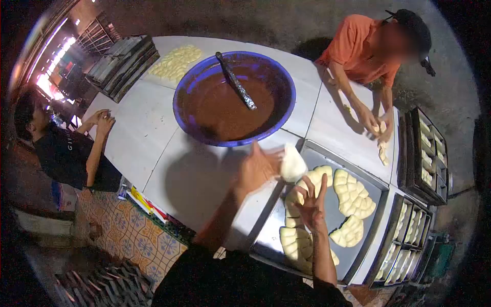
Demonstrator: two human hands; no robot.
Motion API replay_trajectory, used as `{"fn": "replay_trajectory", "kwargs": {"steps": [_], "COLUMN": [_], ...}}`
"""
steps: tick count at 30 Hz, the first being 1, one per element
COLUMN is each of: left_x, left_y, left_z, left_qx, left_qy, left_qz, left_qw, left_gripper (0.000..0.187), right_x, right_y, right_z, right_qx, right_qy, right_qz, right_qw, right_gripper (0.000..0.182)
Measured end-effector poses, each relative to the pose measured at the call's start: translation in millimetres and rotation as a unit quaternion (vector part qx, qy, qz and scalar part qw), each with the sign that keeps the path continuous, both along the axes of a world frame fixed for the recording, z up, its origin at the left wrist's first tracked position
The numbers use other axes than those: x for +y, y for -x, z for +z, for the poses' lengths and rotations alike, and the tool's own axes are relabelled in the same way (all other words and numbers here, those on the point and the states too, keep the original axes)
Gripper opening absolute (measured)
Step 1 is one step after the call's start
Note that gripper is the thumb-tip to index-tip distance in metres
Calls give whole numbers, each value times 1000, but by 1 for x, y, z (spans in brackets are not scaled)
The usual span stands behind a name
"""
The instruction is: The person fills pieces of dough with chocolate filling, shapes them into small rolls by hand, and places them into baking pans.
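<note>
White tabletop (pixel 138 120) narrows between basin (pixel 180 92) and dough (pixel 353 193) tray (pixel 353 260).

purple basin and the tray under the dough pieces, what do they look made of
Purple basin: probably plastic, smooth and somewhat glossy, going by its even colour and the bright highlights on its inside wall.

Tray: looks like bare metal with a dull sheen, going by its grey surface and the light it throws back; which metal can't be told.

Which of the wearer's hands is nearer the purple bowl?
The left hand, close to the purple bowl; the right hand is farther off, over the dough tray.
</note>
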State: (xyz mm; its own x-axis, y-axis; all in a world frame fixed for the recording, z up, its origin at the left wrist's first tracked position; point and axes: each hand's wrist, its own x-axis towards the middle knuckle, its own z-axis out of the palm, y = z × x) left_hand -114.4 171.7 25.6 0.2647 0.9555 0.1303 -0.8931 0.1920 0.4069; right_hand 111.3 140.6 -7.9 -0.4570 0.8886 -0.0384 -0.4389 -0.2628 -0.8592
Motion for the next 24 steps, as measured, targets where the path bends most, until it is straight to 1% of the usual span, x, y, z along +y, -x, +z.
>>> {"fn": "replay_trajectory", "kwargs": {"steps": [1, 2, 3, 4, 5, 6, 7, 8, 9, 10, 11, 13, 14, 15, 16, 17, 18, 19, 20, 21, 22, 23, 24], "left_x": [30, 50, 69, 104, 138, 154, 144, 138, 140, 143, 156, 153, 136, 126, 123, 117, 95, 80, 75, 58, 38, 18, -9], "left_y": [28, 42, 56, 87, 114, 120, 111, 109, 110, 111, 119, 111, 96, 85, 86, 84, 70, 60, 68, 52, 39, 17, -7], "left_z": [-2, 18, 37, 19, -7, -17, -30, -37, -38, -39, -49, -41, -9, 7, 0, -5, 18, 28, 0, 5, 13, 13, 33], "left_qx": [79, 244, 398, 550, 686, 803, 787, 795, 797, 797, 781, 786, 811, 829, 845, 826, 805, 783, 702, 529, 463, 334, 337], "left_qy": [12, 5, -1, 27, 54, 76, -71, -69, -25, 17, 102, 155, 123, 89, 69, 83, 98, 113, 80, 49, 139, 133, 88], "left_qz": [35, 128, 217, 170, 119, 63, 159, 115, 44, -28, -127, -149, -69, 11, 64, 100, 136, 170, 125, 74, 44, 0, 11], "left_qw": [996, 961, 891, 817, 716, 588, 592, 591, 602, 603, 603, 580, 567, 552, 527, 548, 569, 588, 697, 844, 874, 933, 937], "left_gripper": [84, 84, 83, 81, 78, 75, 78, 77, 78, 79, 82, 84, 85, 86, 88, 87, 87, 86, 89, 96, 105, 105, 98], "right_x": [2, 4, 6, 0, 1, -2, -5, -1, -4, -5, -7, -8, -10, -11, -10, -8, -6, -9, -7, -5, -4, -5, -6], "right_y": [-1, -2, -7, -2, -3, 0, 1, -5, -2, 0, 1, 0, -2, -1, -1, -1, 1, 8, 12, 14, 19, 21, 24], "right_z": [-2, -5, -20, -7, -23, -24, -25, -42, -43, -42, -40, -45, -48, -42, -45, -49, -51, -28, -23, -20, -30, -25, -17], "right_qx": [18, 36, 90, 31, 96, 81, 66, 67, 74, 58, 44, 79, 64, 100, 95, 90, 75, 70, 93, 116, 120, 155, 193], "right_qy": [-10, -20, -57, 20, -8, 11, 31, 29, 53, 52, 54, 40, 19, 28, 33, 38, 62, 104, 139, 172, 207, 245, 281], "right_qz": [-14, -27, -24, -69, -42, -36, -31, 15, 5, -5, -16, -9, -21, -26, -31, -36, -50, -66, -54, -41, -44, -34, -25], "right_qw": [1000, 999, 994, 997, 994, 996, 997, 997, 996, 997, 997, 996, 998, 994, 995, 995, 994, 990, 985, 977, 970, 956, 940], "right_gripper": [131, 127, 122, 121, 119, 119, 118, 111, 105, 106, 108, 100, 93, 88, 88, 87, 87, 85, 81, 77, 62, 57, 54]}}
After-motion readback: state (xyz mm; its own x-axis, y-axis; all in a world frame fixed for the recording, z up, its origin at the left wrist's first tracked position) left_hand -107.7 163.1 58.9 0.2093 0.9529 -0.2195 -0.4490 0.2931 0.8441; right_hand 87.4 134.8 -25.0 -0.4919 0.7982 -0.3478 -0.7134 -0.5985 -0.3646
